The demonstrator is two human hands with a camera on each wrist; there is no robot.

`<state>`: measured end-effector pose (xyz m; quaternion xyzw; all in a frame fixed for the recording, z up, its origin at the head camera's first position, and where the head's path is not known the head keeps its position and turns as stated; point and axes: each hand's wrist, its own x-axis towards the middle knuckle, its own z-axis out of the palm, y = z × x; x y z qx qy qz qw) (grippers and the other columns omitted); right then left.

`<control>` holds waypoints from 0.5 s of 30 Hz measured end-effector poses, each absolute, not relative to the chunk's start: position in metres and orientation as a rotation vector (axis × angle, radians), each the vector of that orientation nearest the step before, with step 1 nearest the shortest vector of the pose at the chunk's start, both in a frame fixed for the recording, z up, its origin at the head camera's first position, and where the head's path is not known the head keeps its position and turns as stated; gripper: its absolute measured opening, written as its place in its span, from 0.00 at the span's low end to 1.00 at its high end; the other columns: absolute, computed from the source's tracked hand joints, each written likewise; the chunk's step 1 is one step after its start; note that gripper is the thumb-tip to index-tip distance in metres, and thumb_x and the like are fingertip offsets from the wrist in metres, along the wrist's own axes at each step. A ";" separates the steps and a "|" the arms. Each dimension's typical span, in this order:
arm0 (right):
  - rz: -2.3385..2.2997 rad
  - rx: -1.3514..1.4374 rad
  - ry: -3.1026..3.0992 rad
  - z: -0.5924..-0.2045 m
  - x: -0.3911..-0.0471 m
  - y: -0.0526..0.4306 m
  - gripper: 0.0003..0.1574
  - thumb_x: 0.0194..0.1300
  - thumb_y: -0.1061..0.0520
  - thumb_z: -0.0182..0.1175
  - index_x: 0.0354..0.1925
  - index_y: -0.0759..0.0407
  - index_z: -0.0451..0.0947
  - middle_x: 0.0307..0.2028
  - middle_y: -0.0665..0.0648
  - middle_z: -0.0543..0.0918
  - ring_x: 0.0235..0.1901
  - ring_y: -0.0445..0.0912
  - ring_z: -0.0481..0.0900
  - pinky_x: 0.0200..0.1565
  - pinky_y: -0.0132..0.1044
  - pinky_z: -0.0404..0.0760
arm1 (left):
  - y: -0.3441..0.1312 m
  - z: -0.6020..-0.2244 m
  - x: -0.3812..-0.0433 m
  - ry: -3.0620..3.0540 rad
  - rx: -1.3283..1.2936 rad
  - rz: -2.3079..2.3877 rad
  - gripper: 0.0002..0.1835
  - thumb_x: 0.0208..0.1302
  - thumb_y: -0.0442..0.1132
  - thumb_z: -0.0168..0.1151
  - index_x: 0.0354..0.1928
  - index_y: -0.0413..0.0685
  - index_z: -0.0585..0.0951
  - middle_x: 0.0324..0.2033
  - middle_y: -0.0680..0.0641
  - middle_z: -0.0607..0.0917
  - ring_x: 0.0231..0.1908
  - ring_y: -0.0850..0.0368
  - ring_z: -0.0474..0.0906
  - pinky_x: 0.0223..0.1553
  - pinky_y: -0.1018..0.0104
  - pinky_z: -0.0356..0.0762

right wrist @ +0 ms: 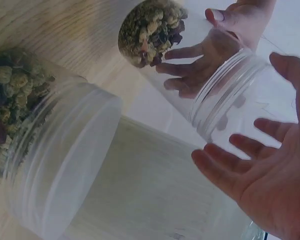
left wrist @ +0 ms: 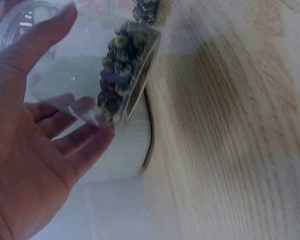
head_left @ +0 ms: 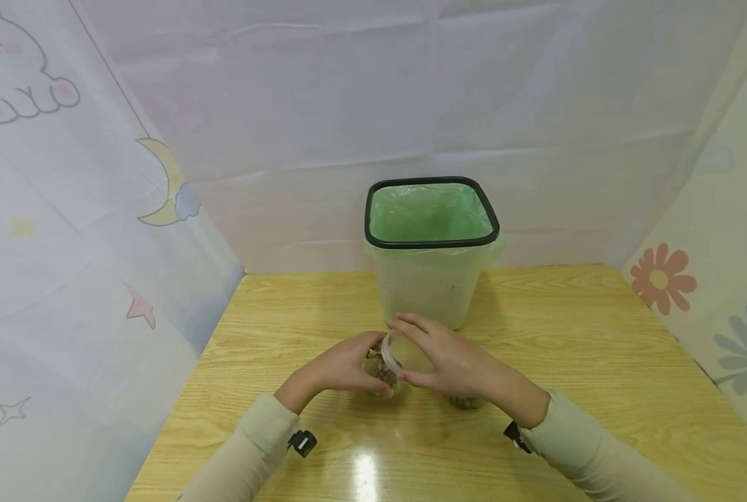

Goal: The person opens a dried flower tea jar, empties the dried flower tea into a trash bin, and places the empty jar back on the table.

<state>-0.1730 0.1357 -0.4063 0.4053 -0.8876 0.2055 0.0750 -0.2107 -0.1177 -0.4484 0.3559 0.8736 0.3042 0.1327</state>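
My left hand [head_left: 345,364] grips a clear jar [head_left: 378,368] around its side, thumb on one side and fingers on the other. Dried flower buds [left wrist: 121,67] lie in its bottom, and the jar is tilted. Its clear threaded top [right wrist: 225,95] points toward my right hand [head_left: 458,359]. In the right wrist view that hand's thumb and fingers are spread around the top, fingertips right at its rim. A second jar [right wrist: 65,155] of dried buds, with a whitish translucent top, stands close by; in the head view my right hand hides most of it.
Behind the hands stands a pale bin [head_left: 430,282] with a black rim [head_left: 433,244] and a green liner [head_left: 411,216]. Everything rests on a wood-grain table [head_left: 273,314]. Printed cloth [head_left: 323,104] hangs at the back and both sides.
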 end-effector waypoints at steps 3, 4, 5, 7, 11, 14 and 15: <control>0.632 1.124 -2.695 -0.408 -0.174 0.134 0.50 0.66 0.36 0.66 0.77 0.52 0.60 0.71 0.59 0.68 0.68 0.53 0.70 0.62 0.49 0.77 | -0.115 -0.448 -0.212 2.582 0.989 0.871 0.50 0.51 0.62 0.78 0.71 0.49 0.69 0.64 0.49 0.77 0.63 0.54 0.74 0.63 0.53 0.74; 0.639 1.098 -2.702 -0.409 -0.175 0.134 0.50 0.66 0.34 0.65 0.77 0.53 0.60 0.71 0.60 0.68 0.68 0.54 0.71 0.61 0.50 0.78 | -0.115 -0.448 -0.212 2.595 0.979 0.866 0.49 0.50 0.61 0.79 0.71 0.49 0.69 0.64 0.50 0.77 0.63 0.54 0.74 0.63 0.53 0.74; 0.648 1.072 -2.711 -0.410 -0.175 0.133 0.50 0.67 0.33 0.64 0.76 0.53 0.61 0.70 0.60 0.69 0.67 0.54 0.71 0.61 0.51 0.78 | -0.114 -0.449 -0.213 2.608 0.970 0.863 0.48 0.50 0.61 0.79 0.70 0.49 0.70 0.63 0.51 0.77 0.63 0.54 0.74 0.64 0.53 0.74; 0.679 1.026 -2.727 -0.410 -0.175 0.132 0.50 0.67 0.32 0.63 0.76 0.54 0.61 0.70 0.60 0.69 0.66 0.55 0.72 0.61 0.52 0.78 | -0.112 -0.449 -0.214 2.636 0.952 0.847 0.48 0.50 0.60 0.79 0.70 0.47 0.70 0.63 0.51 0.77 0.63 0.54 0.74 0.64 0.52 0.74; 0.704 0.958 -2.753 -0.411 -0.176 0.130 0.50 0.67 0.33 0.64 0.76 0.56 0.62 0.69 0.61 0.70 0.66 0.57 0.72 0.61 0.55 0.77 | -0.109 -0.449 -0.215 2.690 0.922 0.789 0.50 0.50 0.60 0.79 0.70 0.46 0.69 0.64 0.50 0.77 0.64 0.52 0.74 0.64 0.52 0.74; 0.694 0.937 -2.771 -0.412 -0.176 0.128 0.51 0.67 0.33 0.64 0.76 0.56 0.61 0.69 0.62 0.70 0.65 0.58 0.73 0.61 0.55 0.77 | -0.107 -0.448 -0.215 2.718 0.909 0.753 0.50 0.50 0.60 0.79 0.71 0.45 0.69 0.64 0.48 0.77 0.64 0.51 0.73 0.64 0.52 0.74; 0.692 0.932 -2.778 -0.412 -0.176 0.128 0.51 0.67 0.34 0.64 0.76 0.56 0.61 0.69 0.62 0.70 0.65 0.58 0.73 0.60 0.55 0.77 | -0.106 -0.448 -0.215 2.722 0.907 0.749 0.50 0.50 0.60 0.79 0.71 0.45 0.69 0.64 0.48 0.77 0.64 0.51 0.73 0.64 0.52 0.74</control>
